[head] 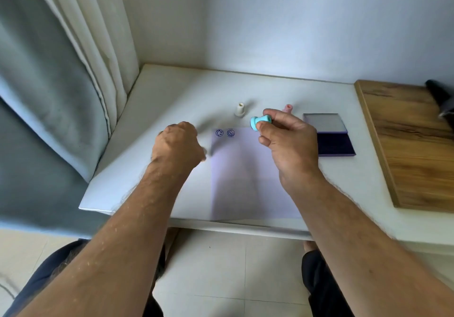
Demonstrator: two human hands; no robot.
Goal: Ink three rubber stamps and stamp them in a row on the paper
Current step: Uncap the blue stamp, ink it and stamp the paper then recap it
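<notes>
Right hand (287, 142) fingers pinch smooth teal spool-shaped stamp (260, 121), seemingly above paper (245, 174).

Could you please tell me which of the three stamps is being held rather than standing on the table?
The blue stamp, tilted sideways in the right hand; the white and pink ones stand on the table.

likely a home: curtain (61, 75), tiled floor (221, 267).

— Which stamp is in hand?
— The right hand (290, 142) pinches the blue stamp (260, 121) on its side above the paper's (245, 181) far edge.
— And the paper?
— Two prints (225, 133) at its far-left corner.
</notes>
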